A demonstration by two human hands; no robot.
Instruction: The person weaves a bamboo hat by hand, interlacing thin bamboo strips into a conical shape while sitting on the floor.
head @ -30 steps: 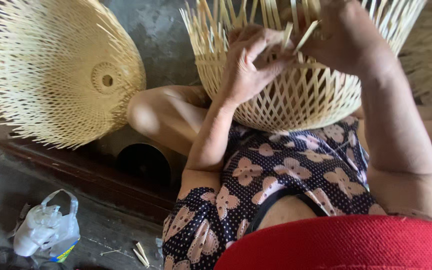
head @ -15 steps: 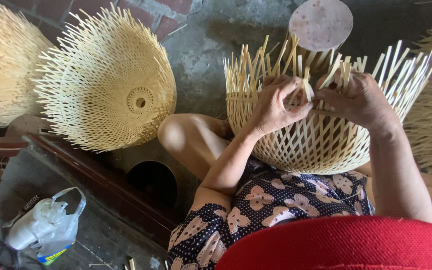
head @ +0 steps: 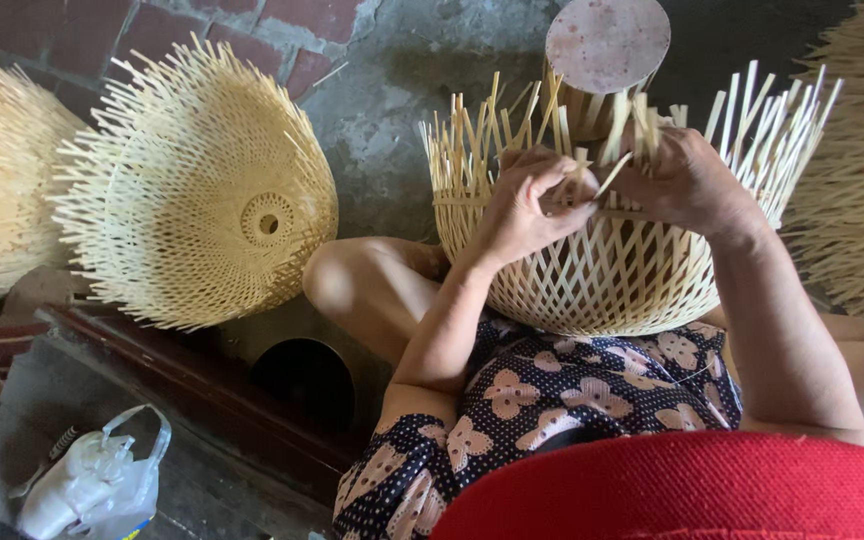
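At basket rim | left hand [head: 527,205], right hand [head: 687,180] raised | fingers pinching strips of woven basket [head: 612,270]

Upright strip ends [head: 472,130] ring the basket [head: 612,280] rim, blocking side entry; top open. Finished shade [head: 202,190] crowds left; right edge unclear.

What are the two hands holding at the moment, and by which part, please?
Both the left hand and right hand grip the basket at its rim, pinching the loose upright strips there.
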